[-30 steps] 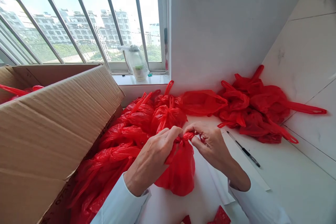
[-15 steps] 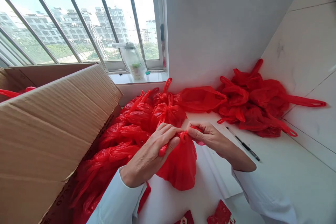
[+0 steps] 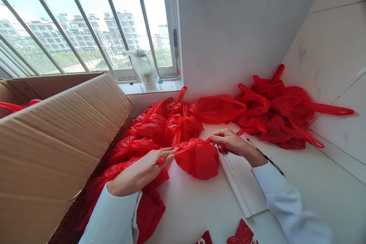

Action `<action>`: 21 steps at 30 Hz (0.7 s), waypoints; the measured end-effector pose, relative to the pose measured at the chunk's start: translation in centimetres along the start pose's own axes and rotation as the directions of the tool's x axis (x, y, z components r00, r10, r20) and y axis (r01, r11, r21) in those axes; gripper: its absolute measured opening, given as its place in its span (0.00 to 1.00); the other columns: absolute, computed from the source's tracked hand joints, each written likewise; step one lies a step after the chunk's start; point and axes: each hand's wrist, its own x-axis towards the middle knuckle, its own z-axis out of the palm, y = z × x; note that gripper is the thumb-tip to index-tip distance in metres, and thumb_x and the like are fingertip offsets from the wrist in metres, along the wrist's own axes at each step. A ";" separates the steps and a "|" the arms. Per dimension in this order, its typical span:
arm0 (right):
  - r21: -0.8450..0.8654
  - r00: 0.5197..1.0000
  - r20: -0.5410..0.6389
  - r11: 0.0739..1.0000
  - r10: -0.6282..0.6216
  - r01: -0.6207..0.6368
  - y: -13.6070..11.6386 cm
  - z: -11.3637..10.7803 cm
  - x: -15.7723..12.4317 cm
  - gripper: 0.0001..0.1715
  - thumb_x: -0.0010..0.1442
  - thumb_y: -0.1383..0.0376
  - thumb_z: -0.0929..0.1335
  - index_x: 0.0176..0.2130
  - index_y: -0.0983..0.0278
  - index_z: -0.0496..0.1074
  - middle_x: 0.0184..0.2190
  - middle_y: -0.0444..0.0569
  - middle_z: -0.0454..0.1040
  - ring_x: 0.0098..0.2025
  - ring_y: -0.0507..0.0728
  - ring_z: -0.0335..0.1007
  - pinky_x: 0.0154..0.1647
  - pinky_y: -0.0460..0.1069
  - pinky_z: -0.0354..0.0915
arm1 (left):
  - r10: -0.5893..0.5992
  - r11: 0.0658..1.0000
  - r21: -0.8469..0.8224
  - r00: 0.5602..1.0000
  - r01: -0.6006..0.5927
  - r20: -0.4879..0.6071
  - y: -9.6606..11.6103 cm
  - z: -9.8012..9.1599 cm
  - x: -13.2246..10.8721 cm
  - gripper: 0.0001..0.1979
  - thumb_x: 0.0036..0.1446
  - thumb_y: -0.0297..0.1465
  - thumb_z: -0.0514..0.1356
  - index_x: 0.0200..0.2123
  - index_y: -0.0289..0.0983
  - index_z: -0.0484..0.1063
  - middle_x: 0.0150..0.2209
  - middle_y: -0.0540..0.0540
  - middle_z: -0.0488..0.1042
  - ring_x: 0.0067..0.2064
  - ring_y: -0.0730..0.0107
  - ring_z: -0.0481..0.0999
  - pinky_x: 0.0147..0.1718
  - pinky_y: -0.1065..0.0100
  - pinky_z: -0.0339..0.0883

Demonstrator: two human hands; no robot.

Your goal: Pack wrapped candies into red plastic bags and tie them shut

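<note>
A filled red plastic bag (image 3: 198, 162) is held just above the white table, its neck gathered and knotted at the top. My left hand (image 3: 150, 167) is closed on one of its handles, stretched out to the left. On the other side, my right hand (image 3: 227, 140) pinches the opposite handle between thumb and fingers. What the bag contains is hidden. Several tied red bags (image 3: 150, 126) lie heaped behind and to the left of my left hand. Under my right hand is an open notebook (image 3: 243, 183) with a dark red patterned packet (image 3: 225, 149) on it.
An open cardboard box (image 3: 65, 137) stands at the left. Loose red bags (image 3: 286, 110) are piled against the wall at the right, near a black pen (image 3: 270, 160). Dark red packets (image 3: 243, 232) lie at the front edge. A plastic-wrapped cup (image 3: 147, 72) stands on the windowsill.
My hands have moved apart, drawing the handles outward to both sides. The bag has risen slightly and looks rounder. More of the notebook and the packet on it now shows.
</note>
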 end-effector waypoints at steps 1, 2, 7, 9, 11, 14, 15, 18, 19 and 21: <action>-0.026 1.000 -0.019 1.000 -0.004 0.004 0.2 0.0 0.1 0.25 0.57 0.44 0.65 0.27 0.63 0.66 0.18 0.38 0.57 0.15 0.47 0.51 0.14 0.44 0.50 | -0.001 1.000 0.025 1.000 0.000 0.021 0.1 -0.2 -0.2 0.20 0.66 0.40 0.48 0.55 0.43 0.71 0.56 0.47 0.74 0.56 0.60 0.73 0.55 0.62 0.68; -0.057 0.999 -0.048 0.998 -0.011 0.009 0.3 0.0 0.2 0.25 0.59 0.44 0.64 0.30 0.63 0.68 0.20 0.40 0.61 0.16 0.47 0.52 0.15 0.45 0.51 | -0.008 0.999 0.052 0.999 0.005 0.051 0.1 -0.4 -0.4 0.20 0.66 0.38 0.47 0.55 0.42 0.71 0.55 0.46 0.75 0.55 0.60 0.74 0.54 0.62 0.68; -0.239 0.971 -0.170 0.963 -0.167 0.124 -1.9 0.3 -1.0 0.34 0.55 0.47 0.69 0.56 0.58 0.66 0.53 0.52 0.68 0.45 0.57 0.70 0.43 0.51 0.66 | -0.081 0.979 0.187 0.997 0.081 -0.012 0.8 -0.9 -1.0 0.21 0.65 0.34 0.47 0.57 0.40 0.70 0.52 0.44 0.76 0.53 0.58 0.74 0.53 0.60 0.68; -0.327 0.969 -0.087 0.925 -0.233 0.193 -2.8 1.2 -1.7 0.44 0.50 0.49 0.74 0.62 0.53 0.61 0.58 0.50 0.64 0.58 0.61 0.61 0.55 0.53 0.60 | -0.098 0.971 0.214 0.995 0.102 -0.027 1.3 -0.9 -1.1 0.21 0.65 0.33 0.46 0.57 0.42 0.70 0.52 0.45 0.76 0.52 0.60 0.75 0.52 0.61 0.69; -0.443 0.969 0.024 0.866 -0.246 0.231 -3.0 2.8 -2.2 0.49 0.45 0.53 0.77 0.62 0.52 0.60 0.58 0.50 0.64 0.59 0.63 0.59 0.56 0.54 0.58 | -0.083 0.971 0.223 0.996 0.090 -0.038 1.5 -0.8 -1.3 0.20 0.65 0.34 0.49 0.57 0.42 0.70 0.51 0.46 0.76 0.52 0.60 0.75 0.52 0.61 0.69; -0.562 0.971 0.074 0.795 -0.228 0.229 -2.2 5.4 -2.0 0.25 0.49 0.66 0.74 0.47 0.58 0.72 0.47 0.50 0.71 0.47 0.61 0.67 0.47 0.52 0.60 | -0.052 0.972 0.224 0.994 0.071 -0.092 1.2 -0.6 -1.8 0.19 0.63 0.38 0.53 0.56 0.45 0.70 0.52 0.47 0.76 0.52 0.59 0.75 0.52 0.61 0.70; -0.570 0.970 0.063 0.789 -0.234 0.228 -1.8 6.1 -1.7 0.14 0.51 0.69 0.71 0.40 0.60 0.73 0.41 0.48 0.73 0.43 0.59 0.68 0.44 0.51 0.59 | -0.042 0.972 0.226 0.993 0.066 -0.112 1.1 -0.6 -2.0 0.19 0.63 0.38 0.53 0.56 0.45 0.70 0.52 0.48 0.76 0.51 0.59 0.75 0.52 0.61 0.70; -0.550 0.957 0.016 0.797 -0.291 0.251 -1.4 7.3 -0.4 0.06 0.54 0.74 0.66 0.31 0.63 0.69 0.31 0.46 0.72 0.34 0.55 0.66 0.36 0.48 0.57 | -0.008 0.974 0.223 0.986 0.046 -0.169 0.6 -0.6 -2.8 0.19 0.65 0.39 0.51 0.56 0.46 0.69 0.51 0.48 0.76 0.51 0.59 0.76 0.51 0.60 0.71; -0.540 0.949 0.001 0.798 -0.316 0.267 -1.7 7.4 0.2 0.07 0.54 0.74 0.65 0.30 0.63 0.68 0.30 0.45 0.71 0.33 0.55 0.66 0.35 0.47 0.56 | 0.005 0.974 0.222 0.982 0.038 -0.190 0.5 -0.6 -3.0 0.19 0.65 0.40 0.50 0.57 0.47 0.69 0.52 0.48 0.76 0.52 0.59 0.75 0.52 0.59 0.71; -0.519 0.927 -0.024 0.797 -0.373 0.307 -2.6 7.6 1.2 0.08 0.54 0.75 0.64 0.30 0.62 0.66 0.29 0.44 0.71 0.32 0.53 0.65 0.33 0.46 0.56 | 0.033 0.974 0.226 0.970 0.023 -0.239 0.0 -0.5 -3.2 0.20 0.65 0.42 0.51 0.58 0.48 0.68 0.55 0.49 0.74 0.54 0.57 0.74 0.53 0.59 0.70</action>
